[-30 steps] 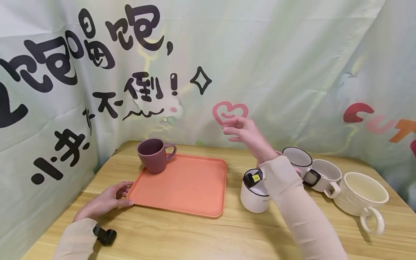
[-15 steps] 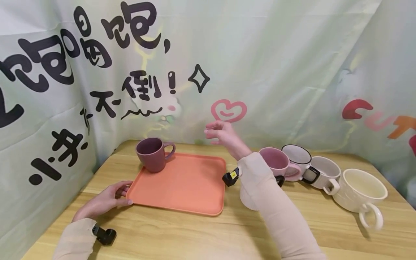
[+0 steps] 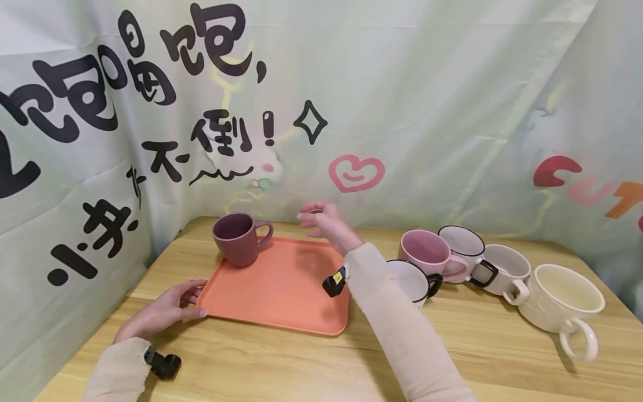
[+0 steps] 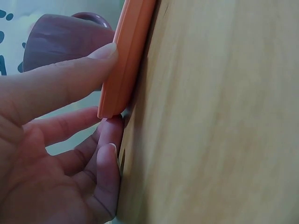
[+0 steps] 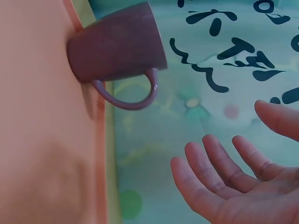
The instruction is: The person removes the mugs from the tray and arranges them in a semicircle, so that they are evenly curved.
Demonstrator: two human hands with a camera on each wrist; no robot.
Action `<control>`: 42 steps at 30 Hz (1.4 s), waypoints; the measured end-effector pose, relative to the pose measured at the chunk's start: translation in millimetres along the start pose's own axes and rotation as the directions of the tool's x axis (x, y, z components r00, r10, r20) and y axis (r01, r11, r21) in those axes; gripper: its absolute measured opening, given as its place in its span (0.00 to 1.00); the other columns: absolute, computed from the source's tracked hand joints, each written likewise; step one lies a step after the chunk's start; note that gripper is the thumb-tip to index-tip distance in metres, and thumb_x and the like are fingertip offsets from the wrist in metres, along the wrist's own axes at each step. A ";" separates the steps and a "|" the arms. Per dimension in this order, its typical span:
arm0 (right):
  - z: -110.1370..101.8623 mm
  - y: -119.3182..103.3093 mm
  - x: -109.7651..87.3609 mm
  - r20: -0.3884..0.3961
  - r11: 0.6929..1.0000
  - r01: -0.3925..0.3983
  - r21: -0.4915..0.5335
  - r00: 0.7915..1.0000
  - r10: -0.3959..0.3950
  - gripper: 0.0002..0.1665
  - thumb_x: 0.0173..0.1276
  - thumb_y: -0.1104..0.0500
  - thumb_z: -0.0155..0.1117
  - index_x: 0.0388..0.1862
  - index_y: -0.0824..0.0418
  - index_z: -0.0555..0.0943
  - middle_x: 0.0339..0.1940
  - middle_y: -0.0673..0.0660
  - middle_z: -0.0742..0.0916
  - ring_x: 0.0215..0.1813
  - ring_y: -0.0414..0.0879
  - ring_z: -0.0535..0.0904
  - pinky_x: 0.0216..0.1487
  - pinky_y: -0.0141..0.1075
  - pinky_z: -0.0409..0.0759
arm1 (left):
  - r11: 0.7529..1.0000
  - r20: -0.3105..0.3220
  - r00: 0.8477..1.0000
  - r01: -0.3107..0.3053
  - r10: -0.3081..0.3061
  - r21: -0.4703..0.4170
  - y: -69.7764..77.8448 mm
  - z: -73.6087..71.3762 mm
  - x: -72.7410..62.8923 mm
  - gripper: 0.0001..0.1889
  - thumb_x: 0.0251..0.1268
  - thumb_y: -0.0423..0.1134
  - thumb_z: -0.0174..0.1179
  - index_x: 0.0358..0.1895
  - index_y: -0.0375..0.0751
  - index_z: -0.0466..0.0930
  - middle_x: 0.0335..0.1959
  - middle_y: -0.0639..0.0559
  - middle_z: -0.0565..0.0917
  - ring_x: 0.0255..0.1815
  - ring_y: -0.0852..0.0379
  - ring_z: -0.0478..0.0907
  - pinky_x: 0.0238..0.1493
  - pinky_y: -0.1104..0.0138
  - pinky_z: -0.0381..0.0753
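Observation:
A purple mug [image 3: 236, 239] stands upright at the back left corner of an orange tray [image 3: 281, 290], its handle toward the right. My left hand [image 3: 168, 306] holds the tray's near left corner; in the left wrist view the thumb [image 4: 70, 81] lies along the tray's side and the fingers touch the corner from the other side. Above the tray's back edge hangs my right hand [image 3: 329, 224], its fingers relaxed and holding nothing. In the right wrist view these fingers [image 5: 215, 172] are apart from the mug.
Right of the tray stand a white mug with black rim [image 3: 409, 279], partly hidden by my right sleeve, a pink mug [image 3: 427, 251], another black-rimmed mug [image 3: 462, 245], a grey-white mug [image 3: 504, 268] and a large cream mug [image 3: 562, 301]. A printed curtain [image 3: 427, 111] hangs behind the table.
My right hand has moved left and slightly down, from above the mugs on the right to above the tray, uncovering the pink mug. My left hand has stayed at the tray's corner.

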State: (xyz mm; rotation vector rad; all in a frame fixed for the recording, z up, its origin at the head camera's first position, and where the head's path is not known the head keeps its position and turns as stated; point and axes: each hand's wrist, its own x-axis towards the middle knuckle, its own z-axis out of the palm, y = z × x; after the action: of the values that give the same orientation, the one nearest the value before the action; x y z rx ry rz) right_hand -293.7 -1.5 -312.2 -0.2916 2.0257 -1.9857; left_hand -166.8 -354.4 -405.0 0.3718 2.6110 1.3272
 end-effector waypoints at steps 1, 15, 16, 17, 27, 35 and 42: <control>2.5 1.5 1.1 0.003 1.000 -0.005 0.004 1.000 0.005 0.21 0.73 0.63 0.64 0.61 0.69 0.76 0.60 0.67 0.81 0.59 0.59 0.80 0.62 0.52 0.76 | 1.000 -0.001 1.000 -0.001 0.001 -0.002 -0.1 0.0 -0.1 0.37 0.61 0.31 0.69 0.68 0.14 0.60 0.48 0.41 0.79 0.47 0.52 0.75 0.46 0.68 0.77; 33.0 29.9 18.4 0.049 0.993 -0.036 0.111 0.998 0.031 0.24 0.75 0.64 0.60 0.66 0.73 0.71 0.62 0.68 0.79 0.65 0.65 0.75 0.64 0.54 0.73 | 1.000 0.002 1.000 0.021 -0.021 -0.005 -0.5 0.9 -2.5 0.37 0.63 0.31 0.68 0.68 0.14 0.60 0.49 0.40 0.79 0.50 0.48 0.75 0.47 0.68 0.77; 33.9 31.0 18.7 0.047 0.993 -0.033 0.111 0.999 0.028 0.23 0.76 0.63 0.60 0.65 0.72 0.71 0.63 0.68 0.79 0.65 0.65 0.75 0.64 0.53 0.74 | 1.000 0.002 1.000 0.020 -0.020 -0.004 -0.6 1.0 -2.2 0.37 0.63 0.31 0.68 0.68 0.14 0.60 0.49 0.40 0.79 0.50 0.48 0.75 0.47 0.68 0.77; 34.6 32.1 19.3 0.045 0.994 -0.027 0.108 0.999 0.022 0.23 0.76 0.63 0.59 0.66 0.72 0.71 0.63 0.68 0.79 0.65 0.65 0.75 0.64 0.53 0.74 | 1.000 0.004 1.000 0.018 -0.018 -0.001 -0.7 1.0 -2.0 0.37 0.63 0.31 0.68 0.68 0.14 0.60 0.50 0.40 0.79 0.50 0.48 0.75 0.47 0.68 0.77; 44.6 42.2 29.1 0.114 0.996 0.037 0.079 0.992 -0.046 0.25 0.76 0.64 0.58 0.69 0.71 0.70 0.67 0.65 0.75 0.70 0.61 0.71 0.68 0.56 0.68 | 1.000 0.000 1.000 0.011 -0.011 0.015 -0.4 -0.2 -1.9 0.37 0.63 0.31 0.68 0.68 0.14 0.60 0.49 0.40 0.79 0.50 0.48 0.75 0.47 0.68 0.77; 49.7 55.5 38.8 0.134 0.992 0.049 0.119 0.989 -0.065 0.29 0.75 0.66 0.58 0.73 0.71 0.67 0.72 0.65 0.73 0.70 0.59 0.71 0.71 0.53 0.65 | 1.000 0.003 1.000 0.015 -0.015 0.014 0.0 0.2 -1.9 0.37 0.63 0.31 0.68 0.68 0.15 0.60 0.49 0.40 0.79 0.50 0.47 0.75 0.47 0.68 0.77; 52.5 69.5 47.8 0.167 0.980 0.108 0.168 0.976 -0.136 0.34 0.72 0.64 0.63 0.74 0.70 0.65 0.76 0.62 0.70 0.70 0.55 0.72 0.69 0.47 0.68 | 1.000 -0.004 1.000 0.025 -0.025 0.014 0.7 1.3 -1.8 0.37 0.63 0.31 0.68 0.69 0.15 0.60 0.50 0.40 0.79 0.50 0.47 0.75 0.47 0.67 0.77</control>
State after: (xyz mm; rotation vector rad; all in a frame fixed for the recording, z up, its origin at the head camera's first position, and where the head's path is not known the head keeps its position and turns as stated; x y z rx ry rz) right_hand -316.6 -65.1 -385.1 -0.5498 1.7676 -2.0966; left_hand -164.5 -353.5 -405.1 0.3378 2.6205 1.3030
